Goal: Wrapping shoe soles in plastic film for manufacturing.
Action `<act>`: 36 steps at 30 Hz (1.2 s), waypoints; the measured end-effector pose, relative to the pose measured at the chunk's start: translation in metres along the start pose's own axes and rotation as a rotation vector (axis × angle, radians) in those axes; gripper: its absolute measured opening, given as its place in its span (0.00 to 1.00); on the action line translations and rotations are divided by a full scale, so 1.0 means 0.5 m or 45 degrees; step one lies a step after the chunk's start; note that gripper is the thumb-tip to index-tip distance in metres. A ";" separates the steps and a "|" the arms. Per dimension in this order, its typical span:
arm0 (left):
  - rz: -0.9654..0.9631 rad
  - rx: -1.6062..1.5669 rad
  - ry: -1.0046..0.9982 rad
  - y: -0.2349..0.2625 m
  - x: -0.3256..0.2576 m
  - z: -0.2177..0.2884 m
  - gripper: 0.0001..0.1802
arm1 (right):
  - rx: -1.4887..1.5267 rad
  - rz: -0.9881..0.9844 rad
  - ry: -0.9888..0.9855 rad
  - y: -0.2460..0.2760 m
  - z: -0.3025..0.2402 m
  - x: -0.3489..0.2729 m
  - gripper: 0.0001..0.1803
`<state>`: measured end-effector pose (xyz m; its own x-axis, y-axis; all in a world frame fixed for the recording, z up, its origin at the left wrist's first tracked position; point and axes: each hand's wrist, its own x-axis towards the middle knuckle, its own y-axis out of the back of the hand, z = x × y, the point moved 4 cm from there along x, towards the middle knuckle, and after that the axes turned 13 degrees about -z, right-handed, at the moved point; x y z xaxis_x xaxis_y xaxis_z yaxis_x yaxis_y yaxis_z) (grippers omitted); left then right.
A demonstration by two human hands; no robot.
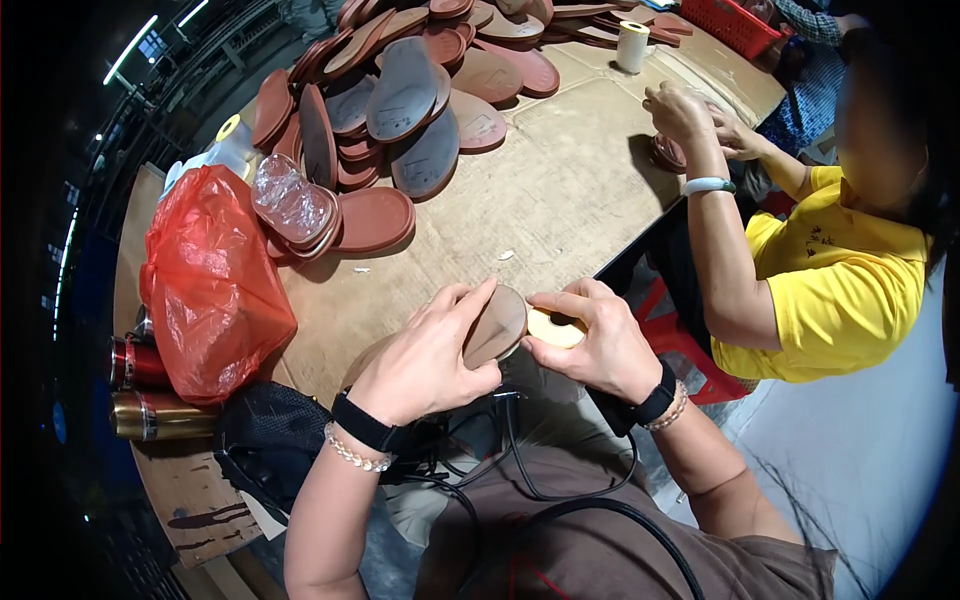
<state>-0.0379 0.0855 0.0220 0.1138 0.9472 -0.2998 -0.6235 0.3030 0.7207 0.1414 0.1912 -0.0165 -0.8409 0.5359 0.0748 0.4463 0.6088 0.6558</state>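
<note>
My left hand [420, 355] grips a brown shoe sole [498, 325] just over the near edge of the table. Its fingers and thumb lie along the sole's sides, and its lower part is mostly hidden behind the hand. Up against the sole's right edge is a small pale yellow roll [545, 329], held by its rim in my right hand [608, 342]. The roll looks like clear film or tape; the film itself is too fine to make out. A dark hole shows in the roll's middle.
A heap of reddish-brown and grey soles [405, 90] covers the back left, near a film-wrapped bundle [292, 200]. A red plastic bag [215, 290] and metal flasks [150, 415] stand at left. At right, a co-worker in a yellow shirt [830, 285] handles soles near another roll [631, 47].
</note>
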 end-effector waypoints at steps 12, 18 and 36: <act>-0.044 0.121 -0.141 0.047 -0.068 0.047 0.45 | 0.009 0.064 0.253 0.059 -0.101 0.015 0.28; -0.031 0.096 -0.182 0.053 -0.069 0.035 0.45 | -0.113 0.180 0.140 0.074 -0.135 0.010 0.27; 0.028 0.079 -0.173 0.047 -0.068 0.029 0.45 | -0.258 0.188 0.141 0.090 -0.155 0.023 0.26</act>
<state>-0.0451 0.0619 0.0581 0.2069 0.9578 -0.1993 -0.5785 0.2841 0.7646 0.1281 0.1794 0.0720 -0.8046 0.5361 0.2555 0.5059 0.3935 0.7676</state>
